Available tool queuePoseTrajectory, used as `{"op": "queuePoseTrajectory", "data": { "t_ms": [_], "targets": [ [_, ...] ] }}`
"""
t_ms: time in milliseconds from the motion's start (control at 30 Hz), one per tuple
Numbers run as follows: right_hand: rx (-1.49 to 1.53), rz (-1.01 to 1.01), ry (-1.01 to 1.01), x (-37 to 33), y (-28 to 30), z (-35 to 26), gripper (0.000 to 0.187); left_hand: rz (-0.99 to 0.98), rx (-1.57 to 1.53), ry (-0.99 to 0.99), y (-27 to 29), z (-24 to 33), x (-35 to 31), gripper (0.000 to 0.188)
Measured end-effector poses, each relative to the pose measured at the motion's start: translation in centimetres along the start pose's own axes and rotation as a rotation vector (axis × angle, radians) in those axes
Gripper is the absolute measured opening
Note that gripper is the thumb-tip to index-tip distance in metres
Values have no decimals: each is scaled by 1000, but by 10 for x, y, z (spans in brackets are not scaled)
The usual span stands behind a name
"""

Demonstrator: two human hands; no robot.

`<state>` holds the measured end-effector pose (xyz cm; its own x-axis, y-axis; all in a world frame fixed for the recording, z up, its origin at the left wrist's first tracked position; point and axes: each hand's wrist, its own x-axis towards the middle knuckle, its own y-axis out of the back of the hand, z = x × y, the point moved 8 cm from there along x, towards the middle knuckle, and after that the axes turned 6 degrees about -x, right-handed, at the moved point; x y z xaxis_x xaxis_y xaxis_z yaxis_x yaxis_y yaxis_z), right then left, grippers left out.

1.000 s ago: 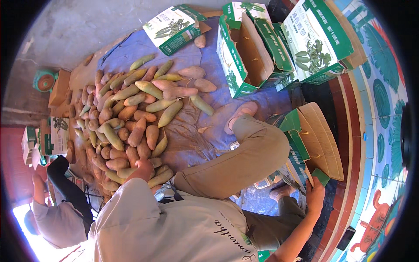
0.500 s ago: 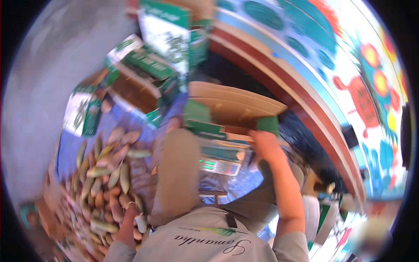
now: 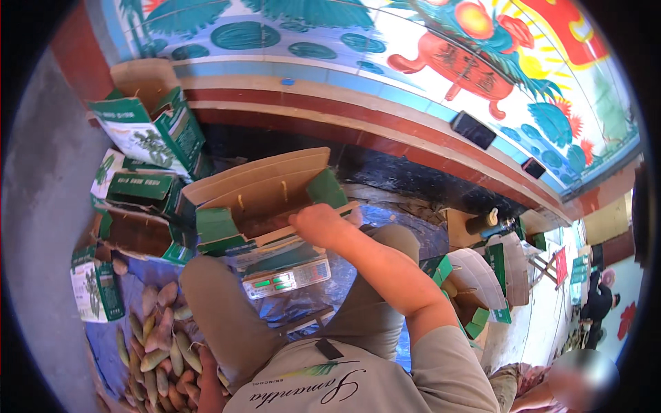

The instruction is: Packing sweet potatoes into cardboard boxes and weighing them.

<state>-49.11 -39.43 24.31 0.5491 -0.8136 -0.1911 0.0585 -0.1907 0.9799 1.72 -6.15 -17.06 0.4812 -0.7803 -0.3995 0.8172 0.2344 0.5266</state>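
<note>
Right grip at rim of open carton, mid-frame, left grip beside roots, lower left, cannot tell either's hold

Dark cursive lettering runs upside down across the grey shirt at the bottom centre, with a line of tiny capitals beside it. Pale characters stand on the green parts of the white-and-green carton at upper left and on the green flap below it. Dark characters mark the red painted pot at upper right. Mid-frame, the scale shows green-lit displays, their digits too small to tell.
</note>
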Motion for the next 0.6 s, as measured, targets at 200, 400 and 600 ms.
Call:
{"op": "queuePoseTrajectory", "data": {
  "t_ms": [200, 400, 600],
  "targets": [
    [-7, 21, -3, -3, -5, 2, 18, -185, -49, 65, -55, 25, 19, 36],
    [-3, 16, 16, -1, -4, 0, 17, -292, -91, 162, -76, 40, 14, 35],
    [16, 34, 2, -4, -1, 3, 17, -339, -140, 257, -73, 56, 7, 34]
  ]
}}
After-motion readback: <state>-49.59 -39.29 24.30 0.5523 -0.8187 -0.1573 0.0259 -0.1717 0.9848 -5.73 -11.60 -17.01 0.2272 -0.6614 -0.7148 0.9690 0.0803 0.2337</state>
